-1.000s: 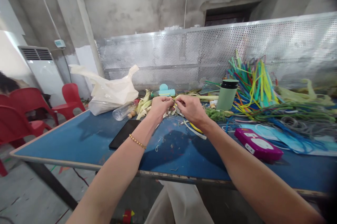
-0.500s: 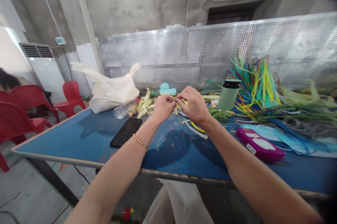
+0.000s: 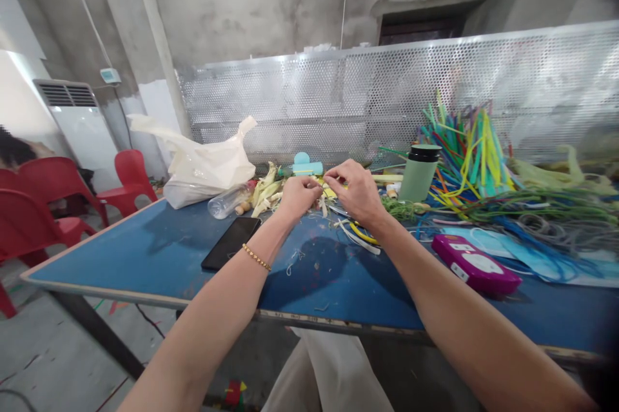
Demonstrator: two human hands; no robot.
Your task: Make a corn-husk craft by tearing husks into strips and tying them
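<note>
Above the blue table [image 3: 169, 264], my left hand [image 3: 300, 198] is closed, thumb against the curled fingers. A gold bead bracelet [image 3: 256, 258] circles its wrist. My right hand [image 3: 356, 189] faces it with thumb and forefinger pinched together. Something thin and pale seems to lie between the two hands, too small to name. Behind and beside them are pale yellow-green dried husks [image 3: 265, 193], partly covered by the hands. White and yellow strips [image 3: 363, 233] curve on the table under my right hand. Small white thread scraps [image 3: 293, 264] are scattered nearer to me.
On the left are a black phone [image 3: 231, 243], a clear bottle [image 3: 223, 204] and a white plastic bag [image 3: 207, 170]. A green tumbler [image 3: 420, 176], colourful strips [image 3: 483, 154], a purple device [image 3: 476, 265] and light-blue masks [image 3: 527, 251] lie right. A perforated metal panel [image 3: 300, 102] stands behind.
My hands have moved slightly apart: the fingertips nearly met before, and now a small gap shows between them. The things on the table have stayed in place.
</note>
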